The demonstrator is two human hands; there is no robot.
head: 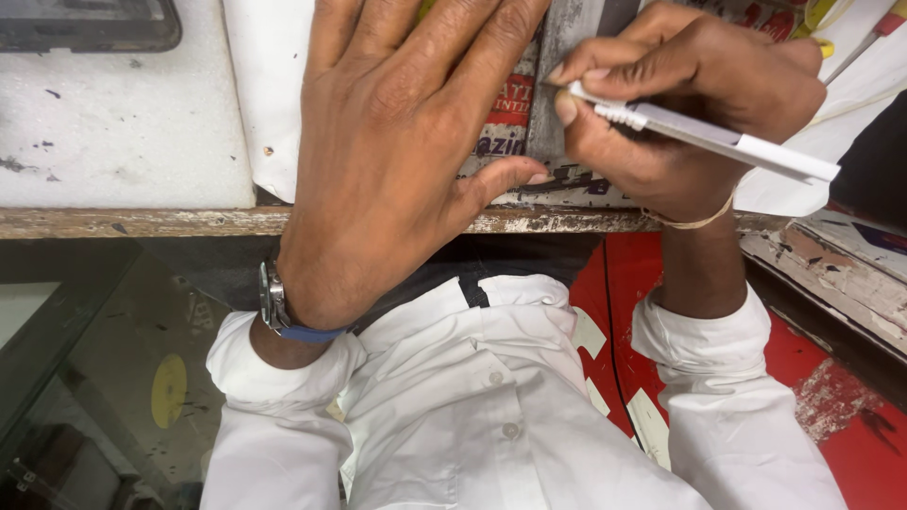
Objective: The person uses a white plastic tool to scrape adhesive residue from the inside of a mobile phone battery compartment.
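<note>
Currently, the left hand (397,161) is pressing flat, fingers spread and grasping nothing, on the white sheet (269,94) over the printed paper (505,123), just above the worn table edge (142,222). To its right, the right hand (680,104) is clenching a utility knife (704,137), its tip hidden beside the left thumb. Any slip is likely endangering that thumb.

Utility knife (709,137): white handle with a grey metal blade section. Worktop (113,123): white, speckled with black marks, its edge worn brown with chipped white paint. Shirt sleeves (718,378) white; watch (276,302) silver on a blue strap; floor (850,416) red, scuffed.
</note>
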